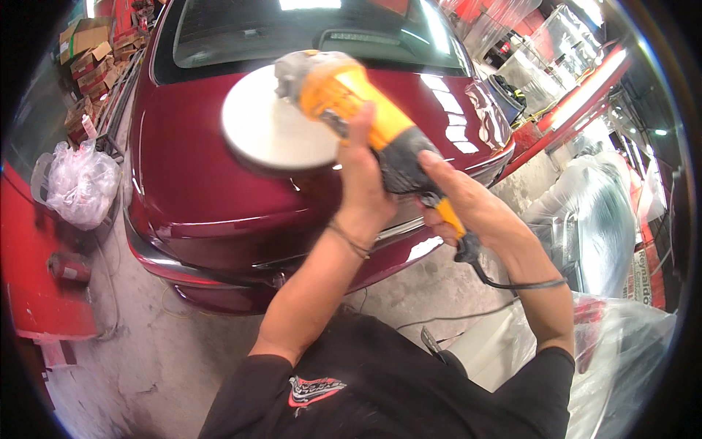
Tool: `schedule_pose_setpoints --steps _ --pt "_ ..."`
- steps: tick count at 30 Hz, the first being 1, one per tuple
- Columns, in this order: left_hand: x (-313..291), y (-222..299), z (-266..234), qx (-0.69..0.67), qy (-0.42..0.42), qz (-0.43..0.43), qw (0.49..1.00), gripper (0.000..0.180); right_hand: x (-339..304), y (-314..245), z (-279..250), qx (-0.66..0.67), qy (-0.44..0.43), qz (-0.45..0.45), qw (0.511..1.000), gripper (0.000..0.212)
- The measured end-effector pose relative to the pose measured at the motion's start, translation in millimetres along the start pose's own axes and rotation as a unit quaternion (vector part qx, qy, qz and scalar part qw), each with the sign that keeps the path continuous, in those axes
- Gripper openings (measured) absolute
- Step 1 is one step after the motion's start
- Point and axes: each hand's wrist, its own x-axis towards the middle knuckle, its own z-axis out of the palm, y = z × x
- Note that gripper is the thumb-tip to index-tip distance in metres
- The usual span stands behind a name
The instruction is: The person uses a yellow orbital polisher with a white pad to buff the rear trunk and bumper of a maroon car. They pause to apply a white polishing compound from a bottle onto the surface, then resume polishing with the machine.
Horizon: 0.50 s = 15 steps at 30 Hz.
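Observation:
I hold a yellow-and-black polisher [384, 121] above the trunk lid [194, 179] of a dark red car. My left hand [363, 175] is closed around the polisher's body, behind its head. Farther back, my right hand [472, 201] wraps the rear handle. The round white polishing pad [259, 124] sits over the left part of the lid, blurred at its edge; I cannot tell whether it touches the paint. A black power cord [504, 284] runs from the handle across my right forearm. Ceiling lights reflect in the glossy paint.
The car's rear window [292, 40] lies beyond the lid. At left are stacked cardboard boxes [91, 58], a plastic bag [82, 183] and a red surface [44, 271]. Plastic-draped objects [592, 205] stand at right, by a red post [563, 110]. A cable crosses the concrete floor [175, 351].

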Motion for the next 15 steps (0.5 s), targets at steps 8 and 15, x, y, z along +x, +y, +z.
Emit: schedule_pose_setpoints --steps 8,15 --pt "11 -176 45 -0.032 -0.007 -0.115 0.993 0.034 -51 78 -114 0.115 0.157 0.1 0.976 0.075" --pt "18 -299 72 0.05 -0.022 -0.154 0.987 0.04 -74 144 -188 0.184 0.263 0.112 0.94 0.071"
